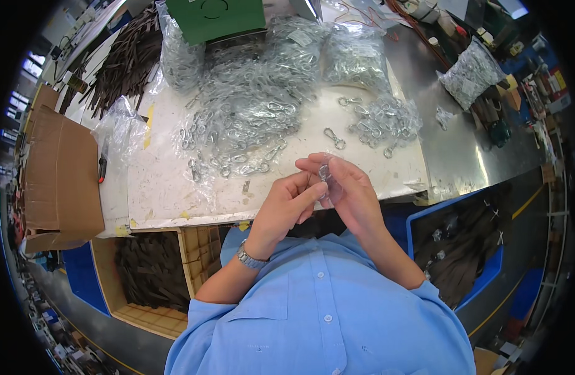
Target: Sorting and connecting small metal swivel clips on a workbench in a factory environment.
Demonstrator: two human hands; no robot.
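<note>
In front of my chest both hands meet around a silver metal snap hook (324,171), which seems to lie in a small clear plastic bag. My left hand (284,203) pinches its lower end between thumb and fingers. Around the upper end curl the thumb and fingers of my right hand (356,194). Just beyond my hands, a loose snap hook (334,138) rests on the white tabletop (169,194). Farther off spreads a big heap of bagged snap hooks (237,106), with a smaller pile of them (385,122) to its right.
A green box (215,19) stands behind the heap, near full plastic bags (357,59). At left are a cardboard box (62,175), a red-and-black cutter (102,164) and dark strips (128,56). Below the table sit a wooden crate (186,262) and a blue bin (409,234).
</note>
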